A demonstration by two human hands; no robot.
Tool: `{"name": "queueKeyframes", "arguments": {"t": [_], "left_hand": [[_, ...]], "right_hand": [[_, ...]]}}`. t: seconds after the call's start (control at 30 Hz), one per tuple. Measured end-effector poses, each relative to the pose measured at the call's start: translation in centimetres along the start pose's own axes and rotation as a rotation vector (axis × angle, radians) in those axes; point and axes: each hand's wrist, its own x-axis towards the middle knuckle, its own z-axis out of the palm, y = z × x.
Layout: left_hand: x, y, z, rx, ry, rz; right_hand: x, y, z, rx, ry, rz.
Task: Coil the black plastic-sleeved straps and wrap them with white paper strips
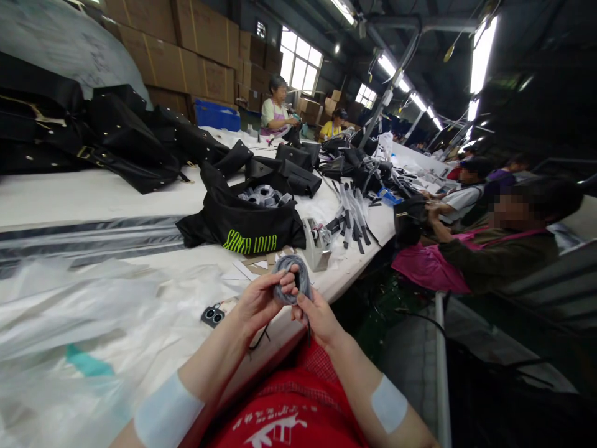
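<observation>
Both hands hold a coil of dark strap (305, 274) that looks wrapped in clear film, just over the table's front edge. My left hand (268, 292) grips its left side, with the fingers curled through the middle. On the lower right, my right hand (313, 309) pinches the coil between thumb and fingers. A thin dark end hangs below it. Just beyond the hands lies a black cloth bag (209, 221) with green lettering, and several similar coils (265, 194) rest in its opening. A tape dispenser (318, 249) stands right of that bag.
A phone (214, 315) lies left of my wrists, beside loose clear plastic sheets (116, 311). Black handbags (125, 134) are heaped at the back left. Wrapped strips (352, 214) lie farther right. A co-worker (504, 242) sits at the right, near a metal rail (442, 367).
</observation>
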Motion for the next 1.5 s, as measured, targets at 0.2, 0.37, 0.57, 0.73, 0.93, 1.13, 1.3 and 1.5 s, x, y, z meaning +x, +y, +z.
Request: {"name": "queueKeyframes", "arguments": {"t": [0.2,0.37,0.57,0.73,0.93,1.13,1.3,1.5], "left_hand": [[-0.4,1.9,-0.2,0.086,0.091,-0.072],[0.5,1.0,0.7,0.082,0.197,0.044],[1.6,-2.3,1.4,0.441,0.397,0.379],[0.9,-1.2,1.0,0.824,0.214,0.289],[0.2,-2.1,0.8,0.998,0.057,0.123],[0.4,-3.7,0.6,1.262,0.011,0.294],[-0.3,-4.4,0.7,1.457,0.024,0.529],[-1.8,-3.9,-1.9,1.497,0.14,0.428]], "right_hand": [[0.2,0.5,-2.4,-0.372,0.037,-0.013],[-0.8,1.0,-0.2,-0.347,-0.021,-0.035],[-0.6,1.1,3.1,0.055,0.002,0.155],[-0.5,-0.5,1.5,0.224,-0.087,0.149],[-0.4,-1.3,0.0,0.562,-0.111,0.274],[0.6,-0.3,0.0,0.641,0.288,0.358],[1.0,1.2,-0.8,0.524,0.365,0.15],[-0.2,-1.7,-4.7,-0.207,0.196,-0.127]]}}
